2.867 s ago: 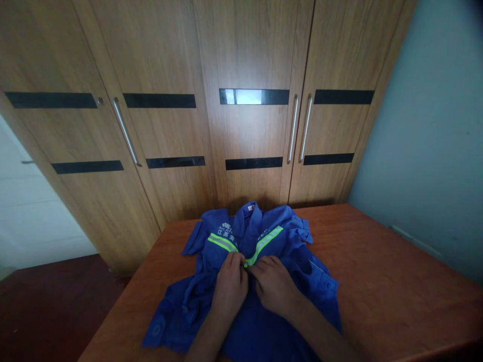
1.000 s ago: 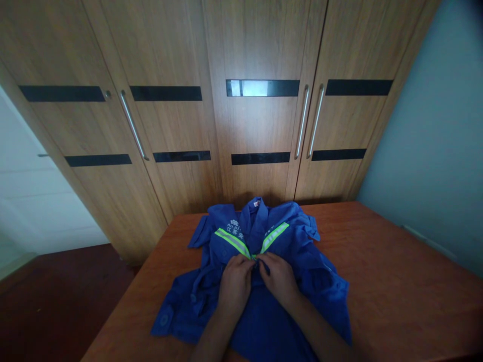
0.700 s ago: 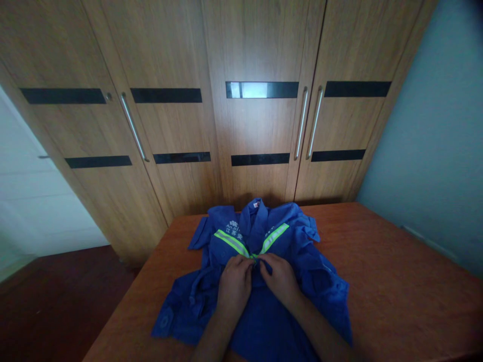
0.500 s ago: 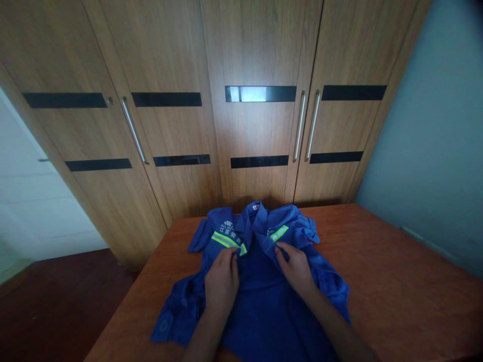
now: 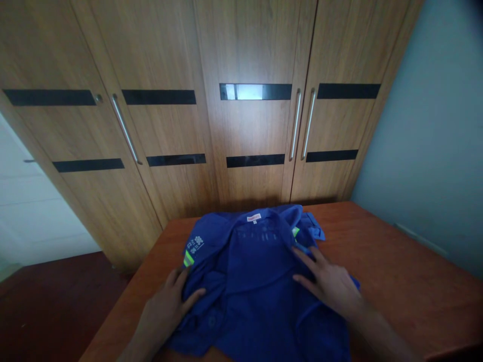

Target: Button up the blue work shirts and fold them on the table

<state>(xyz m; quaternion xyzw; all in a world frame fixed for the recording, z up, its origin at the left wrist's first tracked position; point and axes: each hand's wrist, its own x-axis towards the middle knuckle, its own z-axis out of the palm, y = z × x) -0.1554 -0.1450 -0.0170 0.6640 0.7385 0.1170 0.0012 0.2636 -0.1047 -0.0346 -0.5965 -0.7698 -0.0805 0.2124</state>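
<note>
The only container in view is the wooden wardrobe (image 5: 241, 50), set straight behind the table. Its doors are shut, so what is kept inside cannot be told. Long metal handles (image 5: 294, 124) and black strips are seen on the doors.

A blue work jacket (image 5: 256, 271) is laid on the brown table (image 5: 407, 281), spread open with its inner side turned up. A small label (image 5: 253, 218) is seen at the collar, toward the wardrobe. A bit of yellow-green reflective stripe (image 5: 188, 258) and some white lettering (image 5: 195, 244) are shown on the folded-back left front. The left hand (image 5: 164, 307) is laid flat at the near left part of the jacket, fingers spread wide, nothing gripped. The right hand (image 5: 334, 287) is pressed flat on the right part, fingers likewise spread wide, nothing held.

A grey-blue wall (image 5: 433, 151) is seen at the right, and a dark red floor (image 5: 49, 306) at the left, beyond the table's left edge.

The collar is found near the table's far edge, close to the wardrobe, and the near hem is cut off by the bottom of the picture. Wide wood is shown to the right of the jacket, and only a narrow strip to its left
</note>
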